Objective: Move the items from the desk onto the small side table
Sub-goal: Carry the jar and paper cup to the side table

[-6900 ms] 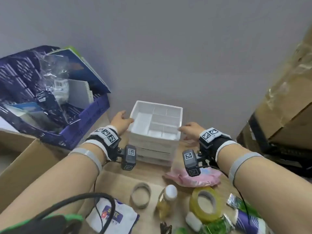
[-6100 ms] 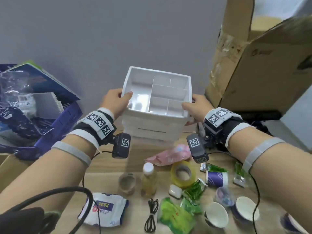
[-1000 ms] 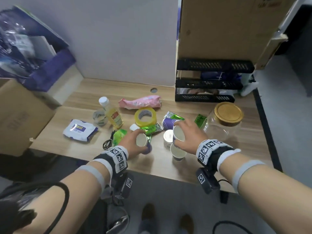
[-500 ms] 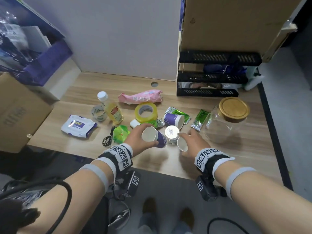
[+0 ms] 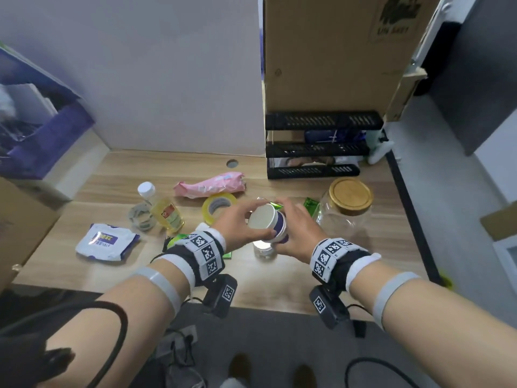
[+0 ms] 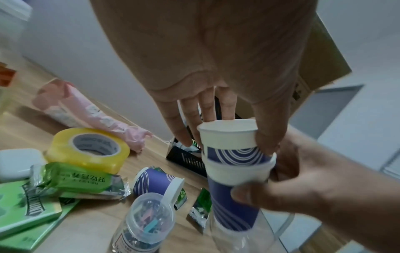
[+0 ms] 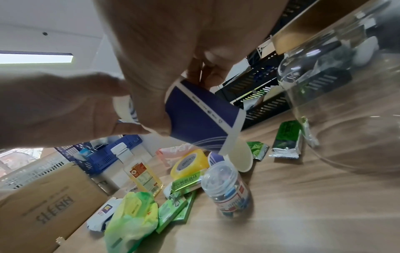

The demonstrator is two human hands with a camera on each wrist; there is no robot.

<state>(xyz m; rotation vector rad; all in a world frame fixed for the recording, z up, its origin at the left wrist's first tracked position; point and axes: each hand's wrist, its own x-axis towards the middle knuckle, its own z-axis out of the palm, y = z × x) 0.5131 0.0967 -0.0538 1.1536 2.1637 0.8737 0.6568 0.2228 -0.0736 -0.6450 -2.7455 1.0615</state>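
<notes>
Two purple-and-white paper cups [image 5: 267, 224] are nested a little above the wooden desk [image 5: 279, 278]. My left hand [image 5: 244, 219] grips the upper cup [image 6: 227, 135] near its rim with fingers and thumb. My right hand [image 5: 292, 226] is curled round the lower cup [image 6: 234, 202], which shows as the blue cup [image 7: 201, 116] in the right wrist view. A third cup [image 6: 151, 179] lies on its side on the desk. Beneath the hands stands a small clear jar [image 7: 227, 188] of coloured clips.
On the desk lie yellow tape [image 5: 218, 204], a pink packet [image 5: 209, 186], an oil bottle [image 5: 165, 211], a wipes pack [image 5: 107, 240] and green packets [image 7: 173, 208]. A big glass jar [image 5: 349, 208] stands at the right, with a black rack [image 5: 316, 147] behind it.
Half a second ago each hand held its own cup apart. The hands have come together and risen, and the left hand's cup now sits inside the right hand's cup.
</notes>
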